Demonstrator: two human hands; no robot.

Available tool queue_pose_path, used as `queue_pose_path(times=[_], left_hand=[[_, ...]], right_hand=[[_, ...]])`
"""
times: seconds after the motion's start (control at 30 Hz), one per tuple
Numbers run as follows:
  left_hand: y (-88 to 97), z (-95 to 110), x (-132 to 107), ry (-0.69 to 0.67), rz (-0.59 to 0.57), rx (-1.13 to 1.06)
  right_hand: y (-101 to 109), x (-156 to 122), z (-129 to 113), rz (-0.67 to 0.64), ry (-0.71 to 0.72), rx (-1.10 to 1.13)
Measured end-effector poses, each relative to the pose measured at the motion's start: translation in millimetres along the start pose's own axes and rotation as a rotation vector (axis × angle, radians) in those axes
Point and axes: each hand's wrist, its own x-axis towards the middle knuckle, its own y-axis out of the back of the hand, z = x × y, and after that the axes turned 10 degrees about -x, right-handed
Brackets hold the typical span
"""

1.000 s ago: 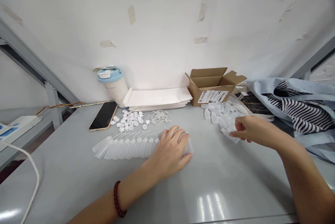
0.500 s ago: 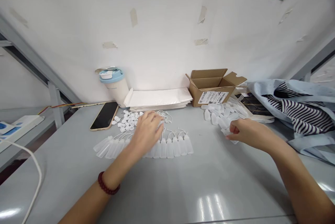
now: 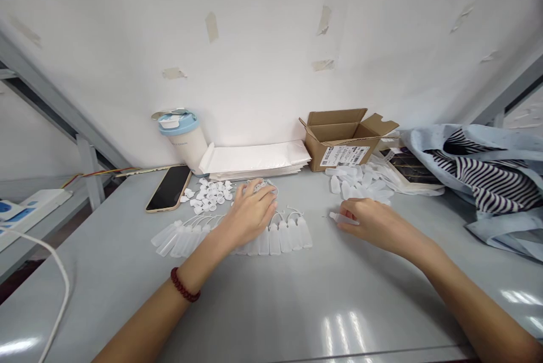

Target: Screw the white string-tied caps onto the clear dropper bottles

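Near side of the row (image 3: 285,237): the bare counter (image 3: 305,295) and the left forearm, which wears a bracelet (image 3: 185,285) and passes across the row's middle, hiding part of it. The row's pieces lie side by side, long axes running mostly near to far, with string loops at their far ends; those at the left end slant.

Right of the row and apart from it: the right hand (image 3: 367,220), its grip closed, thumb and fingers about one tube (image 3: 343,218). Note the governing relation: the tube's long axis runs crosswise to the row, its narrow end pointing left toward the row's right end. The right hand carries the tube; the left hand (image 3: 251,213) is well apart from it.

Far edge of the row, middle: the left hand, fingers bent over the strings (image 3: 271,184), which lie just beyond the row. Its fingertips are not clear, so whether this grip has caught a string cannot be told.

Beyond the row: caps (image 3: 210,196) and a phone (image 3: 169,189) to the left, loose tubes (image 3: 371,186) to the right. Farthest beyond it: a cup (image 3: 186,142), a white stack (image 3: 258,159) and a box (image 3: 341,145), left to right.
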Motion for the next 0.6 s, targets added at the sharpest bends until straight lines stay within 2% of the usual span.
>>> queue_pose_path(times=[0.13,0.27,0.37,0.43,0.53,0.6], left_hand=[[2.3,9.0,-0.3,0.043,-0.074,-0.022],[2.4,13.4,-1.1,0.028,-0.06,-0.002],[0.7,16.9,-2.4,-0.007,0.017,-0.001],[0.0,21.0,-4.2,-0.052,0.108,-0.028],[0.6,30.5,-8.3,-0.137,0.261,-0.114],[1.8,38.2,-11.8,-0.185,0.32,-0.193]], right_hand=[[-4.9,1.5,1.2,0.038,0.023,0.001],[-7.1,2.4,-0.5,0.055,0.045,-0.004],[-7.8,2.6,-3.2,0.085,0.051,0.01],[-8.3,2.3,-5.3,0.132,0.054,0.027],[-9.4,1.1,-9.8,0.247,0.088,0.082],[-10.1,-0.6,-14.9,0.342,0.135,0.148]])
